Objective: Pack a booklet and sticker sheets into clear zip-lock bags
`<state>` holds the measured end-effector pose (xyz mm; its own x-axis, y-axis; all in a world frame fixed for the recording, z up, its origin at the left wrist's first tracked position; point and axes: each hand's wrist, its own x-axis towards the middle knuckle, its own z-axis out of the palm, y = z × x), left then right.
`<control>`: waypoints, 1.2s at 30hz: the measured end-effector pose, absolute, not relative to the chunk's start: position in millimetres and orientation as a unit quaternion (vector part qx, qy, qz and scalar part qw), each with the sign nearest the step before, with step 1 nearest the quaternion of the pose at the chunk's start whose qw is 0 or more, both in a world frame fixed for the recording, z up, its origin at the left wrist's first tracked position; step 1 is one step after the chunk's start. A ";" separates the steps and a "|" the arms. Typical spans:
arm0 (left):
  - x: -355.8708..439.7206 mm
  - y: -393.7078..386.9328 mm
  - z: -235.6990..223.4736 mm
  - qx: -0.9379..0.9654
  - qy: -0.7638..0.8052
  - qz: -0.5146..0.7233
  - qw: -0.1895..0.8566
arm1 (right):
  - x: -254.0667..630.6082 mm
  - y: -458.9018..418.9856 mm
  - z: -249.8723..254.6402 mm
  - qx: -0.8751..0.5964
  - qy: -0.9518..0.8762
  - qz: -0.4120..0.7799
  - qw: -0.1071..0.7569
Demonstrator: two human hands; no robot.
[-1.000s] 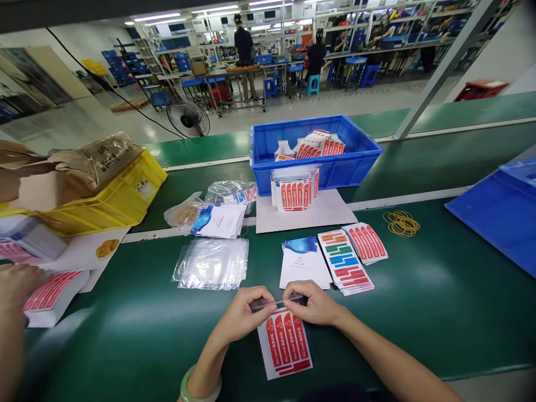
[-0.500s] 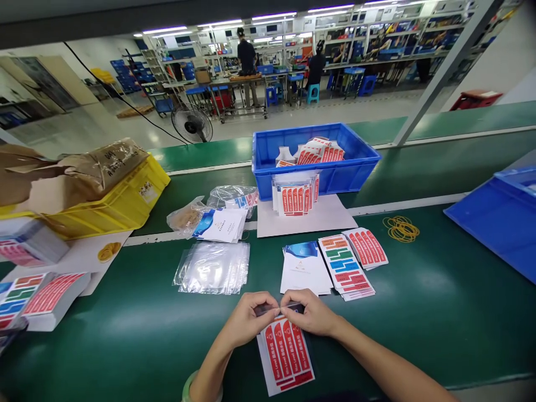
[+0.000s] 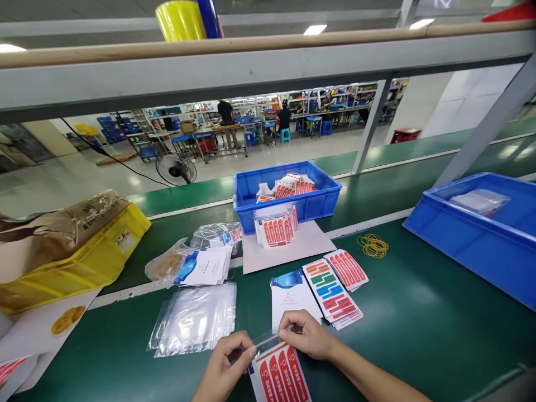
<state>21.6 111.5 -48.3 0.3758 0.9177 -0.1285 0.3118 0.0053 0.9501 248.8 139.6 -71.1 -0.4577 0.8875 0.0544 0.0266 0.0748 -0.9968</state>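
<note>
In the head view, a clear plastic bag with a red-and-white sticker sheet in it lies at the near edge of the view. My left hand pinches the left end of the bag's top edge between thumb and forefinger. At the right end of that edge, my right hand has a similar pinch. Just beyond the hands are a stack of white-and-blue booklets, multicoloured sticker sheets and red sticker sheets. A pile of flat clear bags lies left of them.
A blue bin holds filled packets, with more packets leaning on its front. Another blue bin stands right, a yellow crate left. Rubber bands lie on the green table. A shelf beam crosses above.
My hands have moved apart along the bag's top edge, from nearly touching to one at each end. The camera view has tilted up and turned right, bringing the shelf beam into sight.
</note>
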 end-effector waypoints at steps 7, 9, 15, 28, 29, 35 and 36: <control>8.9 112.1 -50.2 0.606 0.472 0.403 0.498 | 255.4 138.3 -71.7 -0.283 -0.687 0.627 0.235; 3.6 115.7 -51.8 0.561 0.484 0.448 0.500 | 256.0 148.0 -66.2 -0.299 -0.736 0.563 0.227; 5.1 120.8 -47.1 0.451 0.487 0.546 0.511 | 269.2 249.2 -11.4 -0.404 -0.771 0.366 0.329; 30.8 122.3 -56.8 0.464 0.511 0.444 0.572 | 283.0 163.5 -79.3 -0.364 -0.917 0.130 0.097; 34.2 122.2 -60.0 0.461 0.511 0.429 0.585 | 283.7 150.0 -88.5 -0.365 -0.919 0.117 0.092; 61.3 110.4 -66.6 0.407 0.507 0.346 0.676 | 277.7 115.9 -93.2 -0.357 -0.919 0.094 0.138; 65.4 108.0 -67.3 0.383 0.493 0.342 0.702 | 275.0 113.4 -87.5 -0.354 -0.918 0.099 0.149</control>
